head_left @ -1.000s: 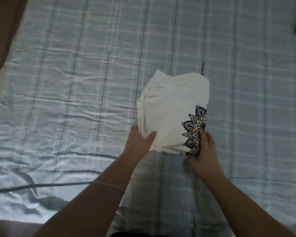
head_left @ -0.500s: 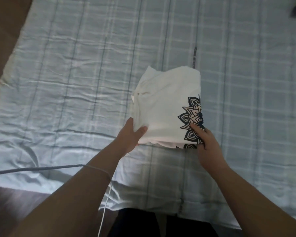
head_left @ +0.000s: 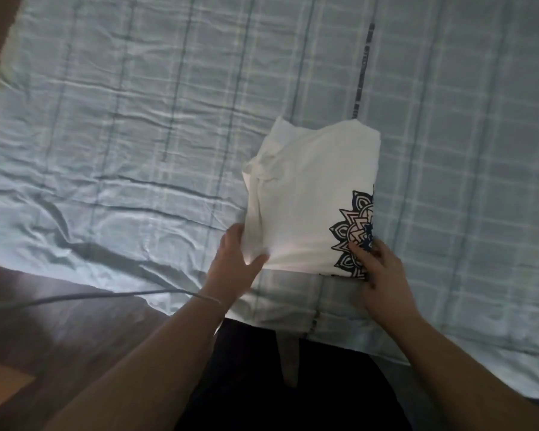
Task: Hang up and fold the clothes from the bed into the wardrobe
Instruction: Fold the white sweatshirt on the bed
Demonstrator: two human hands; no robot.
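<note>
Nothing legible: the white shirt (head_left: 305, 206) bears only a mandala print (head_left: 353, 234).

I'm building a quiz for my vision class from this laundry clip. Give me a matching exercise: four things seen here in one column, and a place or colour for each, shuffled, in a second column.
Column 1
1 left hand
2 right hand
3 grey cable
4 bedsheet

Column 2
A pale blue check
B grips the folded shirt at its printed corner
C grips the folded shirt's plain corner, thumb on top
D runs across the wooden floor to the bed's edge

Pairs: 1-C; 2-B; 3-D; 4-A
</note>
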